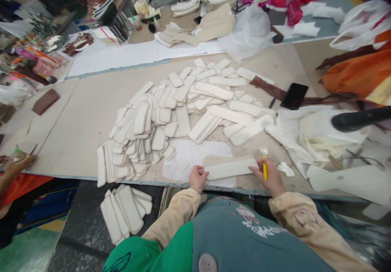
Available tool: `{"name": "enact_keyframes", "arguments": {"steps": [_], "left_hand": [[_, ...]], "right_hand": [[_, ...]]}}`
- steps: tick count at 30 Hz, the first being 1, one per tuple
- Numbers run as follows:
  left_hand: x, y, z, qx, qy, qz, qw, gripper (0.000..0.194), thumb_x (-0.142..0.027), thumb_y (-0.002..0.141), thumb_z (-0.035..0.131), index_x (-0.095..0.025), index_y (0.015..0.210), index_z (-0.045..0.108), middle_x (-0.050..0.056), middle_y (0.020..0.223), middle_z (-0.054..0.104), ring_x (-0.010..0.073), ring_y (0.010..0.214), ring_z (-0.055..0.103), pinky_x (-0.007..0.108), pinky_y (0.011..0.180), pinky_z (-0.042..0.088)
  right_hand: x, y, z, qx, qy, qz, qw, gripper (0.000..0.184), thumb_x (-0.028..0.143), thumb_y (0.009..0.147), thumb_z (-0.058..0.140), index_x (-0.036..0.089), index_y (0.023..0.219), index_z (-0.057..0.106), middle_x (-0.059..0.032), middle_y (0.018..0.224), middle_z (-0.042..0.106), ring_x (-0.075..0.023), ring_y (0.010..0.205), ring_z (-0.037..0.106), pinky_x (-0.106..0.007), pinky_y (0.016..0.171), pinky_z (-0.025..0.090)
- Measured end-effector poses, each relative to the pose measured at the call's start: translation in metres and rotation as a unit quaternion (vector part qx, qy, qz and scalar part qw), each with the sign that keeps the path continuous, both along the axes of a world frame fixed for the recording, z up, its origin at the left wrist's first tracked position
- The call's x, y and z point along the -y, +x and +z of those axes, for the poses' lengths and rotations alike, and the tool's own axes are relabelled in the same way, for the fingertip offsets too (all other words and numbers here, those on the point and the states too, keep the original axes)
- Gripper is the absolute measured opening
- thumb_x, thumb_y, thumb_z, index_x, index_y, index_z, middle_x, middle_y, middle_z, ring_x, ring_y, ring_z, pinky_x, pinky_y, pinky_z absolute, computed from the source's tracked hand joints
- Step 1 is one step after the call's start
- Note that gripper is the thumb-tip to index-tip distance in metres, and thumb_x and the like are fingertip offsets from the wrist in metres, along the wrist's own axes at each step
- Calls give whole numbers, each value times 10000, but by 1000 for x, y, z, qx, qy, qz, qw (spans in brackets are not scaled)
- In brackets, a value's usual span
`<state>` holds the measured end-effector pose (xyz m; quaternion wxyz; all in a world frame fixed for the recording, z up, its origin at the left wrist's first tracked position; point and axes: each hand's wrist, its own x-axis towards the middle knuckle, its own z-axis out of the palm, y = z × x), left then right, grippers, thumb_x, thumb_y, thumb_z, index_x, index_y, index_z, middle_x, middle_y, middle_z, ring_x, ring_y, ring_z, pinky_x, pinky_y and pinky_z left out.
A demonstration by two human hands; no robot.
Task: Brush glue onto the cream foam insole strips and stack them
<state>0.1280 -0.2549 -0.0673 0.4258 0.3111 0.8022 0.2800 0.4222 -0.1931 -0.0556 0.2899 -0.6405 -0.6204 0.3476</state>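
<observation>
A long off-white padded strip (230, 168) lies at the table's front edge, with a similar beige piece partly under it. My left hand (198, 178) pinches the strip's left end between thumb and fingers. At the strip's right end, the fingertips of my right hand (272, 179) touch it. That same hand is closed round a yellow-handled brush (264, 168), whose pale, coated-looking head points away from me. Beneath the strip is a white paper sheet (175, 158). Beyond it spreads a big heap of off-white strips (180, 88) in overlapping stacks.
More strips (125, 213) rest on a dark surface at lower left. On the right are a white container (320, 127), a black phone (295, 96), a crumpled tissue (285, 169) and brown strips (269, 86). A co-worker's hand (18, 164) shows at far left; another person works across the table.
</observation>
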Motion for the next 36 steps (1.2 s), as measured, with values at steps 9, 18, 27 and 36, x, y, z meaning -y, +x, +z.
{"name": "enact_keyframes", "arguments": {"steps": [9, 18, 27, 36], "left_hand": [[-2, -2, 3, -22, -7, -26, 999, 194, -251, 686, 679, -211, 837, 565, -47, 563, 599, 142, 591, 578, 250, 625, 384], [-3, -5, -2, -17, -13, -37, 999, 188, -264, 685, 678, -213, 814, 551, -54, 553, 585, 135, 556, 569, 237, 598, 373], [-9, -8, 4, -77, -19, -76, 994, 205, -334, 663, 681, -220, 770, 548, -19, 645, 606, 170, 631, 575, 258, 625, 363], [-10, -9, 0, -86, -19, -92, 992, 197, -359, 665, 657, -222, 738, 536, -19, 631, 590, 173, 626, 566, 268, 635, 368]], "right_hand": [[2, 3, -14, 27, -5, -13, 1000, 428, 592, 720, 629, 230, 916, 515, -35, 769, 608, -236, 689, 602, -400, 679, 492], [2, -3, -9, 56, 8, -10, 998, 441, 629, 750, 576, 222, 907, 509, -34, 726, 601, -220, 630, 590, -364, 619, 471], [3, -4, -10, 48, -5, -38, 998, 415, 636, 784, 528, 235, 878, 483, -41, 778, 621, -224, 689, 624, -386, 667, 511], [1, -4, -17, 40, 13, -46, 998, 353, 578, 805, 541, 243, 901, 486, -24, 800, 626, -204, 693, 625, -358, 665, 513]]}}
